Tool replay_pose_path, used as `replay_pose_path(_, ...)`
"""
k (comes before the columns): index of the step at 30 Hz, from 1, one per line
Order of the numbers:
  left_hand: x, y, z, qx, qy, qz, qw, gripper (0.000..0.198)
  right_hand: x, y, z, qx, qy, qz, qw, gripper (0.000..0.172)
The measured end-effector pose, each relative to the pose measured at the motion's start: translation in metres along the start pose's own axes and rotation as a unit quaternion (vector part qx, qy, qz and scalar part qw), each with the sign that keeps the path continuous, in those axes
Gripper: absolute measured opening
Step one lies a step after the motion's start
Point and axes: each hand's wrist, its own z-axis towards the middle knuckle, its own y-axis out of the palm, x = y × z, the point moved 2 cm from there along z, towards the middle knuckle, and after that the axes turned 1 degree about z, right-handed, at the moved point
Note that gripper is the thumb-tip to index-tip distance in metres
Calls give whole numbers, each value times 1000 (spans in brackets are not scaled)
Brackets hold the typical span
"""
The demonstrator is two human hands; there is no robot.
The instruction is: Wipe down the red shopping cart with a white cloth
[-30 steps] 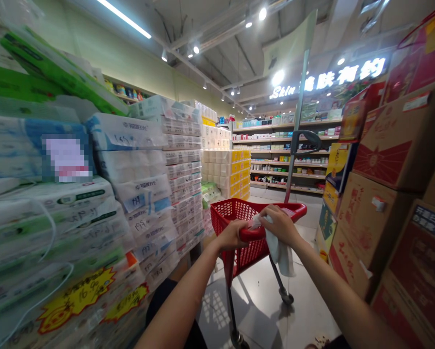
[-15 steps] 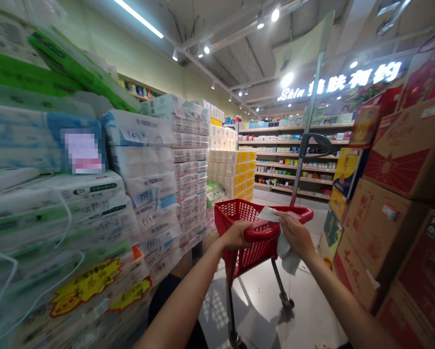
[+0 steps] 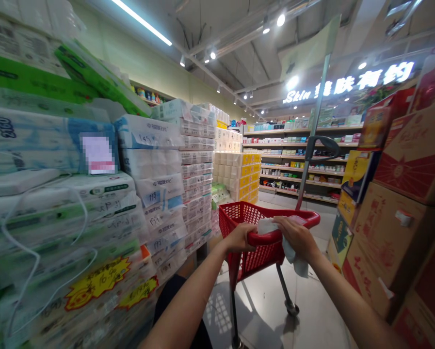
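Note:
A small red shopping cart (image 3: pixel 251 259) with a perforated plastic basket and grey legs on casters stands in front of me. My left hand (image 3: pixel 240 237) is closed around the left end of its thick red handle (image 3: pixel 266 238). Pressed on the handle's middle is my right hand (image 3: pixel 297 236), fingers bent over a pale cloth (image 3: pixel 267 226). Part of that cloth lies on the handle's top, and the rest hangs below my right palm. The right fingertips are partly hidden by the cloth and handle.
Tall stacks of wrapped tissue packs (image 3: pixel 152 184) line the left side, with a white cable (image 3: pixel 39 257) draped over them. Cardboard cartons (image 3: pixel 392 232) are piled on the right. A grey pole with a loop handle (image 3: pixel 323 148) rises behind the cart. Stocked shelves (image 3: pixel 293 157) stand beyond.
The cloth now lies flatter over the handle, with my right hand's fingers pressed closer to it. My left hand keeps its grip. The whole view has shifted slightly, moving the scene right.

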Motion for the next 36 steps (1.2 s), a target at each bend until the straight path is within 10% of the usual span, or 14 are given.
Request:
replay_pose_path(13, 1, 0, -1, 6, -7, -3, 1000, 30, 105, -8, -29, 122, 234, 20, 964, 41)
replay_pose_path(22, -3, 5, -2, 30, -7, 8, 999, 30, 13, 28, -50, 258, 175, 60, 948, 49)
replay_pose_path(36, -4, 18, 7, 93, 0, -11, 996, 47, -84, 26, -29, 33, -62, -9, 997, 57)
